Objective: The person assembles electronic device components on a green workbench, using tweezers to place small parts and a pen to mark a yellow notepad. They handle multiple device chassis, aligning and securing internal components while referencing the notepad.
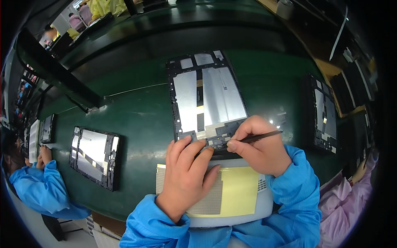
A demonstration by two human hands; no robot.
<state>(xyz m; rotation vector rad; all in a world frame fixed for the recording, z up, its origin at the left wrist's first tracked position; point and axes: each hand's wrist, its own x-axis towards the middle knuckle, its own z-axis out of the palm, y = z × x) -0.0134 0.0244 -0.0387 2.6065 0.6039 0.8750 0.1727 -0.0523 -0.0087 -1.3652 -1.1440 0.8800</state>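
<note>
An opened tablet chassis, back cover off, is laid lengthwise on the green bench, its near edge just beyond a yellow-and-grey mat. The left hand is pressed flat over the mat, fingertips resting on the chassis's lower edge, nothing grasped. A thin dark stylus-like tool is pinched in the right hand, its tip brought to the small components at the chassis's near edge. A second opened tablet is seen to the left, a third to the right. A co-worker's blue sleeve is noted at far left.
</note>
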